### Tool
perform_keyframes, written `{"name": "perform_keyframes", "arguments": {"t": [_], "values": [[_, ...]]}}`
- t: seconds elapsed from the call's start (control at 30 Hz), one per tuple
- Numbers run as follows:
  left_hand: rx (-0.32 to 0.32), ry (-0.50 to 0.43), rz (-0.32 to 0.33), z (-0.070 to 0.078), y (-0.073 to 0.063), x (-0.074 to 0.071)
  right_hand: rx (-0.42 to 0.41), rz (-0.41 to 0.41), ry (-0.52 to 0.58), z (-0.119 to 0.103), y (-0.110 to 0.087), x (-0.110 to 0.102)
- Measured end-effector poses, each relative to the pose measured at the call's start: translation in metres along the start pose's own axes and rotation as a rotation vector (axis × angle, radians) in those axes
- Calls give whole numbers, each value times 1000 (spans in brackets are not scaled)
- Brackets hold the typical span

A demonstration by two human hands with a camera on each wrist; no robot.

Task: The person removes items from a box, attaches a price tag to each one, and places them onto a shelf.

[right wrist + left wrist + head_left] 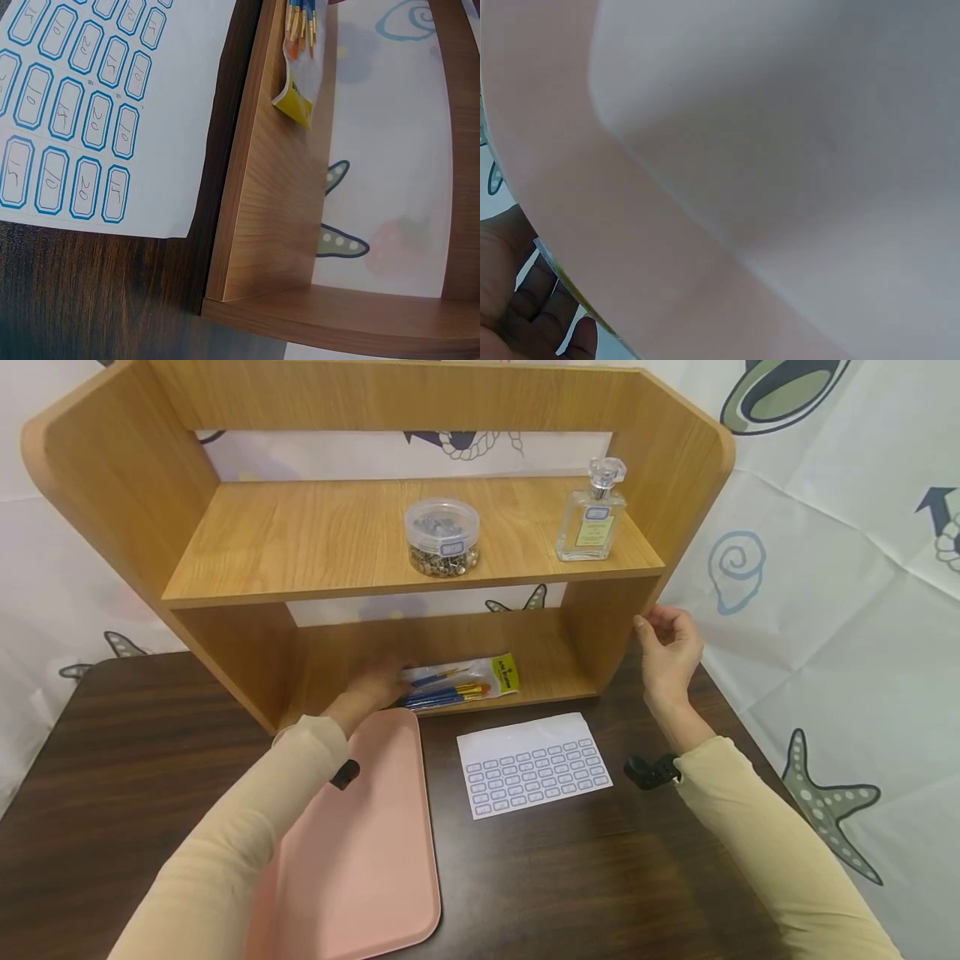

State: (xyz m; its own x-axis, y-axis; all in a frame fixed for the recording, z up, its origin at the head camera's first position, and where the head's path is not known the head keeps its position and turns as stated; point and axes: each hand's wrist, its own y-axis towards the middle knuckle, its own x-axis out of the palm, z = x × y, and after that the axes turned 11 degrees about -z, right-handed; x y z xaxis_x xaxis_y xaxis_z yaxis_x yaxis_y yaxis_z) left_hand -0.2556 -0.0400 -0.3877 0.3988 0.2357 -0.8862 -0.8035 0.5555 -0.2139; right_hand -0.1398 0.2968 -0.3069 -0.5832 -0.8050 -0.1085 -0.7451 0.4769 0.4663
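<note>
My left hand (378,683) reaches into the lower shelf and holds the left end of a clear pack of paintbrushes (457,683) with blue handles and a yellow label. In the left wrist view, this hand (529,300) shows its palm and bent fingers beyond the tray rim, partly hidden. My right hand (670,652) is beside the right side panel of the wooden shelf (420,578). Its thumb tip is at the panel's front edge, and the other fingers are loosely bent. The right wrist view shows the brush pack (300,82) but no hand.
A pink tray (360,860) lies under my left forearm. Right of it, a sheet of numbered labels (534,764) is on the dark table (540,877). On the upper shelf stand a round clear tub (442,537) and a glass perfume bottle (592,514), both labelled.
</note>
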Motion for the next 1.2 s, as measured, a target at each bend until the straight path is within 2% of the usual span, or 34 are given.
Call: {"name": "perform_keyframes", "arguments": {"t": [0.2,0.4,0.53,0.67,0.73,0.87,1.03,1.2], "values": [[-12,14,26,-5,0,1,2,-9,12,1,1,4],[-33,-4,-9,-5,-2,-2,38,-48,38,4,3,0],[-17,-43,-35,-1,-11,-10,57,-108,53,6,1,-9],[79,-75,-2,7,-30,-23,55,-170,9,1,-3,-20],[157,-94,42,10,-43,-29,45,-189,-11,-2,-5,-26],[304,-108,118,16,-72,-42,1,-183,23,-2,-4,-38],[432,-60,188,24,-110,-63,-142,-174,4,-14,1,-46],[486,27,212,32,-137,-85,-301,-243,-53,-39,-4,-44]]}}
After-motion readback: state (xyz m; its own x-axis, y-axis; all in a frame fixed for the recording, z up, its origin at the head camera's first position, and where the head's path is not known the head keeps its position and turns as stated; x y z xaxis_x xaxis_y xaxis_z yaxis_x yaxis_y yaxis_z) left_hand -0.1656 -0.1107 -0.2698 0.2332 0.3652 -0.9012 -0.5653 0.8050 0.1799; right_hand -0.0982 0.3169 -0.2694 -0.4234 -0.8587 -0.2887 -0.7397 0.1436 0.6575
